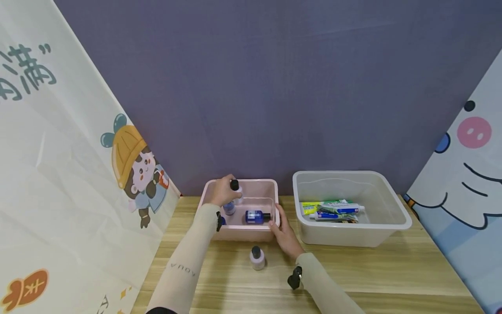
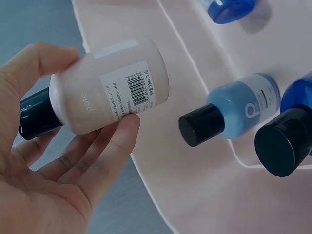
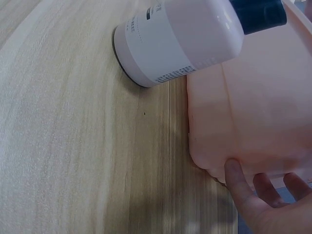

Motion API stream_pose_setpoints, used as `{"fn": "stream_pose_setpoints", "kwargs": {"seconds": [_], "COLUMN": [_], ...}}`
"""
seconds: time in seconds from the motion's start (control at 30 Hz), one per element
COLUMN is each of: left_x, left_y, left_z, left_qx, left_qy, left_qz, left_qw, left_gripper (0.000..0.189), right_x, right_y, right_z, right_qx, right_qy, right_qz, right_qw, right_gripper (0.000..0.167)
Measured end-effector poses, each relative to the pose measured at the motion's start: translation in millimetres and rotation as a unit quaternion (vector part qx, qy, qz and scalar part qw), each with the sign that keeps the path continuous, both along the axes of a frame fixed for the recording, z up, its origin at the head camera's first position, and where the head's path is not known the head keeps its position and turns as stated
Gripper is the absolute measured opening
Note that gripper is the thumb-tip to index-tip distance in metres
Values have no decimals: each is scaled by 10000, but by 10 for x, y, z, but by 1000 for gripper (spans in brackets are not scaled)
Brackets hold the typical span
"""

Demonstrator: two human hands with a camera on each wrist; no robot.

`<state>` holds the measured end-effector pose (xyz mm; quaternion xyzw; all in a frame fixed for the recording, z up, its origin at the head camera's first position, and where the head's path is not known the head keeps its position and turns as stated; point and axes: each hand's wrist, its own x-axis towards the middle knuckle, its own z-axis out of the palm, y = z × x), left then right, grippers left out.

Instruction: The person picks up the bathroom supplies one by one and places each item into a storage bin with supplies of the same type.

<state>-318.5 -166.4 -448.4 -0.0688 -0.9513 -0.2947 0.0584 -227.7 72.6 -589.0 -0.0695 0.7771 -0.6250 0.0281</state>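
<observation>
My left hand [image 1: 223, 192] grips a pale pink bottle [image 2: 109, 85] with a black cap, thumb on one side and fingers on the other, over the left part of the pink bin [image 1: 243, 235]. Below it in the bin stands a light blue bottle [image 2: 243, 107]. A dark blue bottle [image 1: 255, 216] lies on its side near the bin's front wall. At the front right corner, my right hand [image 1: 287, 235] holds the bin, thumb at the front and fingers along the right side. Another pale pink bottle [image 1: 257, 259] stands upright on the table in front.
A larger white bin [image 1: 353, 235] stands to the right, with several toothpaste tubes [image 1: 337, 210] heaped on its left side. Behind both bins rises a grey-blue partition [image 1: 251, 96]. The wooden table [image 1: 372, 270] stretches toward the front.
</observation>
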Motion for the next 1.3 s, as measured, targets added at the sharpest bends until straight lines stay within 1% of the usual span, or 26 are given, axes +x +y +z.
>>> {"fn": "stream_pose_setpoints", "kwargs": {"seconds": [0.23, 0.33, 0.57, 0.7, 0.83, 0.9, 1.0, 1.2, 1.3], "left_x": [-67, -85, -123, -155, -192, -209, -216, -189, -204], "left_y": [34, 45, 60, 70, 75, 77, 82, 108, 114], "left_z": [-30, -44, -98, -114, -124, -132, -134, -102, -110], "left_qx": [-212, -334, -503, -558, -630, -665, -752, -778, -804], "left_qy": [-189, -216, -407, -423, -414, -486, -577, -666, -735], "left_qz": [85, 109, 140, 150, 134, 129, 136, 117, 150], "left_qw": [9996, 9991, 9978, 9974, 9971, 9965, 9954, 9947, 9939], "left_gripper": [47, 49, 51, 52, 52, 54, 54, 52, 52], "right_x": [12, 9, 6, 5, 5, 7, 11, 11, 15], "right_y": [-2, -6, -15, -8, 1, 4, 7, 9, 7], "right_z": [18, 16, -1, 1, 4, 4, 2, -1, 13], "right_qx": [-30, -27, -39, -36, -11, -4, 32, 23, 29], "right_qy": [-7, -21, -154, -116, 68, 127, 196, 161, 172], "right_qz": [4, -5, 29, -8, 11, 1, 9, 0, 10], "right_qw": [10000, 10000, 9999, 9999, 10000, 9999, 9998, 9999, 9998], "right_gripper": [67, 67, 67, 67, 68, 69, 69, 69, 69]}}
